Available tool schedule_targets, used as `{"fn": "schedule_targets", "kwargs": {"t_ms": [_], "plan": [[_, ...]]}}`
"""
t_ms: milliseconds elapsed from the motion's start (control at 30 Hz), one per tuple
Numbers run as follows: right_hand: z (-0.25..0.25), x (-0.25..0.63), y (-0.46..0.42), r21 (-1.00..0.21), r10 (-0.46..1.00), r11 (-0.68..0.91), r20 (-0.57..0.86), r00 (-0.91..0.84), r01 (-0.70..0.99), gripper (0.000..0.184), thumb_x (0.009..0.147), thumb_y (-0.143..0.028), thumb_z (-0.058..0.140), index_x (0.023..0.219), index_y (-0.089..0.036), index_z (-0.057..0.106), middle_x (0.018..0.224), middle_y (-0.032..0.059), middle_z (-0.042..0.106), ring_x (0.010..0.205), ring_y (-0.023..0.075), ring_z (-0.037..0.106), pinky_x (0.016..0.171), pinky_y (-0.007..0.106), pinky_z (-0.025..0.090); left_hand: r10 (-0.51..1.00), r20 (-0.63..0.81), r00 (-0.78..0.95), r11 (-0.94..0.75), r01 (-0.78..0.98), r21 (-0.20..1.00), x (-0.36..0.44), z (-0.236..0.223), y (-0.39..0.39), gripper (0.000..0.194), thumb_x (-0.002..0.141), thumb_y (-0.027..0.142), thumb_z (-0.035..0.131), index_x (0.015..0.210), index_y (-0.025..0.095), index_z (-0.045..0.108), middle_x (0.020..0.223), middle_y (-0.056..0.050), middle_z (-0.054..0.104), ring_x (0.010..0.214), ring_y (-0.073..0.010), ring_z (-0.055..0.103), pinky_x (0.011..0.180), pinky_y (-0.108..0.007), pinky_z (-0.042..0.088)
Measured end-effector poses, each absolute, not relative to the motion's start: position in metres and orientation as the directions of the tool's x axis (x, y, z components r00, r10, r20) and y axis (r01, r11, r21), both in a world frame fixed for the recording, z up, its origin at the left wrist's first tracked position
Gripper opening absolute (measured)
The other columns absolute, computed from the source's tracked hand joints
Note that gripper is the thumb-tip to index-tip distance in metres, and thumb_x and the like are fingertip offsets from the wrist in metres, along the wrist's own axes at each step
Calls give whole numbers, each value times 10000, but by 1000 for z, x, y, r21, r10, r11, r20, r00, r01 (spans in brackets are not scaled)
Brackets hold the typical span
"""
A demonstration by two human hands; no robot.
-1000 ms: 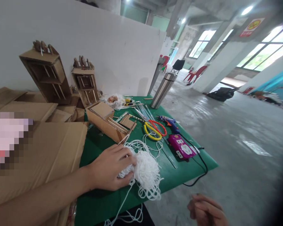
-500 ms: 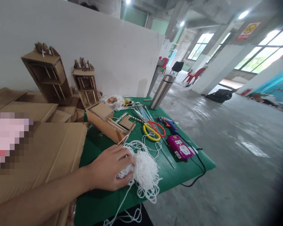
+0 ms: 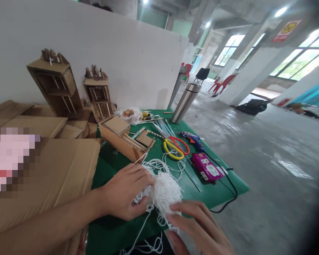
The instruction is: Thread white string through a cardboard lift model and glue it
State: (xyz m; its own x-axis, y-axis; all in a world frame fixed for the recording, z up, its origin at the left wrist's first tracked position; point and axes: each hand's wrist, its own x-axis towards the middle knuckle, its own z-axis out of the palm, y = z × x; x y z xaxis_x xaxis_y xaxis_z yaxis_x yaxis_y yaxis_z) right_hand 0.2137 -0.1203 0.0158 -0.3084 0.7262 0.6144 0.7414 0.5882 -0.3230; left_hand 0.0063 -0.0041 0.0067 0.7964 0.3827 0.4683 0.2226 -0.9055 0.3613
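So, white string [image 3: 168, 189]: lay as a loose, tangled pile near the front edge of the green worktop [image 3: 108, 230], with a strand trailing down past that edge.
Left hand [image 3: 129, 191]: palm down over the pile's left part, fingers curled with the thumb tucked in, holding a clump of strands.
Right hand [image 3: 199, 226]: at the pile's right side, fingers spread wide, nothing seen gripped; fingertips overlapped the string in view, couldn't tell if touching.
String at box: one strand ran up from the left hand to the near corner of the cardboard box [image 3: 117, 142]; couldn't tell if fixed there.
Done so far: large cardboard stand [image 3: 46, 67] and small cardboard stand [image 3: 97, 82] looked built, both up by the white board [image 3: 138, 67]; the cardboard box looked put together too, thin strips inside, though maybe not finished.
Left over: string looked unsorted, loops spread toward the scissors [image 3: 167, 136], so that part seemed unfinished; how far along was hard to judge.
Tools: scissors and glue gun [image 3: 195, 140] lay beyond the pile, purple case [image 3: 206, 167] just beside the gun, neither hand on them.
Around: metal bottle [image 3: 185, 102] stood at the back; cardboard sheets [image 3: 63, 166] lay at the left.
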Motion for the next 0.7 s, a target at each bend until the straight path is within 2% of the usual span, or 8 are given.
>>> {"fn": "schedule_targets", "kwargs": {"t_ms": [67, 133, 267, 367, 433, 600, 700], "plan": [[24, 203, -101, -229, 714, 597, 589, -379, 769, 230, 882, -192, 612, 1110, -210, 632, 1114, 109, 708, 1043, 256, 659, 834, 372, 578, 380, 465, 800, -906, 221, 361, 6, 6, -3, 208, 810, 219, 522, 1016, 194, 520, 1026, -61, 658, 970, -234, 582, 883, -378, 438], [22, 201, -87, -228, 747, 588, 522, -412, 776, 219, 894, -186, 573, 1104, -206, 628, 1163, 107, 694, 1121, 275, 620, 882, 416, 556, 381, 472, 795, -909, 231, 345, 5, 5, -3, 146, 797, 217, 532, 941, 190, 528, 1017, -64, 653, 965, -231, 581, 880, -374, 433], [6, 212, -80, -330, 820, 531, 434, -374, 781, 134, 904, -180, 574, 1029, -221, 599, 1142, 92, 673, 1078, 258, 617, 859, 410, 544, 390, 499, 774, -917, 272, 293, 5, 5, -3, 34, 786, 191, 543, 818, 192, 531, 1043, -58, 658, 974, -224, 584, 883, -374, 408], [-2, 221, -85, -401, 847, 496, 419, -327, 770, 104, 915, -215, 595, 1015, -236, 581, 1132, 84, 648, 1042, 240, 618, 836, 386, 550, 388, 512, 766, -920, 289, 265, 6, 5, -4, 20, 781, 193, 560, 769, 192, 544, 1001, -32, 679, 950, -212, 593, 890, -375, 380], [-6, 224, -88, -431, 844, 499, 438, -310, 752, 69, 925, -211, 584, 989, -236, 577, 1113, 82, 645, 1035, 232, 621, 831, 370, 553, 381, 528, 759, -924, 290, 250, 8, 5, -4, 42, 799, 198, 564, 758, 192, 562, 947, -11, 697, 922, -198, 600, 913, -376, 364], [-22, 228, -87, -509, 825, 519, 508, -247, 686, 62, 932, -166, 573, 923, -227, 574, 1115, 89, 648, 1040, 218, 630, 843, 342, 558, 346, 551, 759, -937, 313, 157, 10, 2, -2, 233, 936, 247, 564, 711, 206, 606, 873, 27, 733, 927, -180, 619, 949, -383, 343], [-33, 230, -87, -544, 820, 521, 535, -206, 658, 66, 921, -172, 596, 888, -224, 572, 1121, 92, 650, 1043, 219, 633, 855, 345, 558, 348, 528, 774, -934, 334, 126, 11, 2, -2, 224, 946, 273, 590, 734, 208, 617, 882, 34, 732, 936, -179, 616, 950, -376, 341]]}}
